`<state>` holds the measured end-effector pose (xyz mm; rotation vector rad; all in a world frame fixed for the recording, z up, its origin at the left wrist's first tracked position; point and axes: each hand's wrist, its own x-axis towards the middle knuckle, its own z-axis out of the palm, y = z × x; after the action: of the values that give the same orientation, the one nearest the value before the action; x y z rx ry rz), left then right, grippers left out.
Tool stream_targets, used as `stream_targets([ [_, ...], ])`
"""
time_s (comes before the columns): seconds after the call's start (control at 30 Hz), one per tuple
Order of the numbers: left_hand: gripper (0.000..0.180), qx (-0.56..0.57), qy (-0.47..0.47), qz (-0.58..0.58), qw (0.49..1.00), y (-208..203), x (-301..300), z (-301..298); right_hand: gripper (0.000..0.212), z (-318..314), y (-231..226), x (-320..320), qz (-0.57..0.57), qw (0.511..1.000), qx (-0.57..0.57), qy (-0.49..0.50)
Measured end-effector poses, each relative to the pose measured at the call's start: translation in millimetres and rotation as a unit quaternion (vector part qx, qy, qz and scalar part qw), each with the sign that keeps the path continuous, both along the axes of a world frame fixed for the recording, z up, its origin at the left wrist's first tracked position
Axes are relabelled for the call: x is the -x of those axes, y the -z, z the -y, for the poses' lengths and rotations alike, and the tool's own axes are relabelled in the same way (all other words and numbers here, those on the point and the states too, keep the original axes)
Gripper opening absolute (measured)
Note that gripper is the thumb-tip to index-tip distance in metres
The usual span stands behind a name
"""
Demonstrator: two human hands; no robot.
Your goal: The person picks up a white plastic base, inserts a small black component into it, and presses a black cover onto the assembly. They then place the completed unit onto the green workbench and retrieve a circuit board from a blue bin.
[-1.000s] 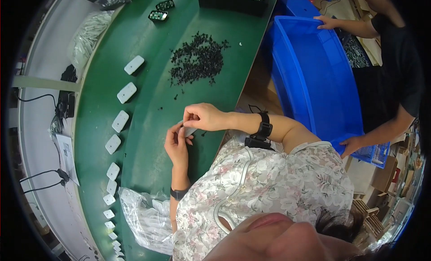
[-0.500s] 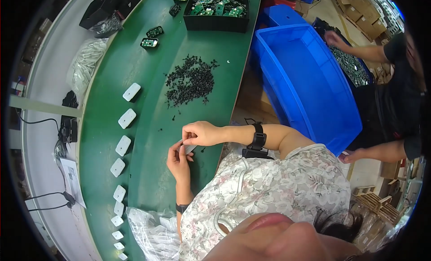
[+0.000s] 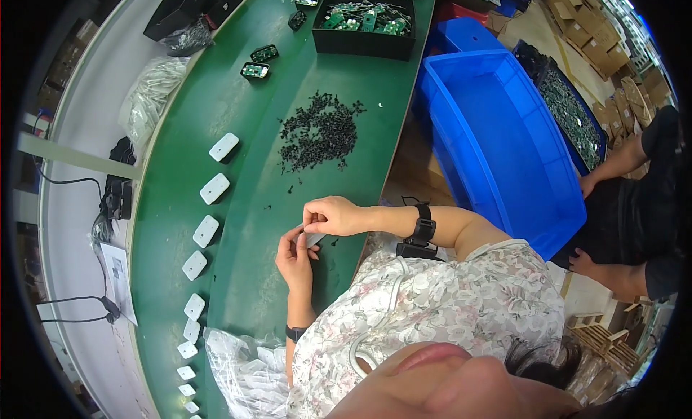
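Over the table's near side, my left hand (image 3: 294,260) has its fingers closed around a small pale casing (image 3: 314,239), mostly covered by my fingers. Just above it, my right hand (image 3: 334,215) is bent in a pinch at the casing's upper end; whatever lies between its fingertips is hidden. A loose small black part (image 3: 334,242) lies beside my hands. Farther out spreads a pile of small black parts (image 3: 321,133), too small to make out exactly. White casings (image 3: 223,146) with rounded corners form a long row on the left.
A black box (image 3: 364,44) of green circuit boards stands far on the green table (image 3: 252,303). Black casings with boards (image 3: 254,71) lie nearby. Plastic bags (image 3: 245,372) sit at the near left. Right are a blue bin (image 3: 497,138) and a co-worker's hand (image 3: 587,184) by a board-filled tray.
My head view has shifted slightly, moving the table contents rightward in the picture. My hands keep nearly the same grip. The co-worker's hand has drawn back from the board-filled tray.
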<state>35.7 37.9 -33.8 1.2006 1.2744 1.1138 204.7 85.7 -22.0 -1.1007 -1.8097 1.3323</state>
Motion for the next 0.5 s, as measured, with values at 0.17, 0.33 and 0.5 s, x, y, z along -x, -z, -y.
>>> stream_targets([
  [0.17,0.014,0.0,0.002,0.007,1.0,1.9,1.5,1.1,0.016,0.6,1.2,1.6,0.002,1.0,0.003,-0.001],
  [0.33,0.014,-0.006,0.003,-0.006,1.0,0.9,1.5,1.2,0.016,1.3,0.1,1.6,0.006,1.0,0.003,0.003],
  [0.5,0.014,-0.007,-0.001,-0.01,1.0,0.5,2.6,1.0,0.016,0.9,-0.3,3.0,0.008,1.0,0.008,0.001],
])
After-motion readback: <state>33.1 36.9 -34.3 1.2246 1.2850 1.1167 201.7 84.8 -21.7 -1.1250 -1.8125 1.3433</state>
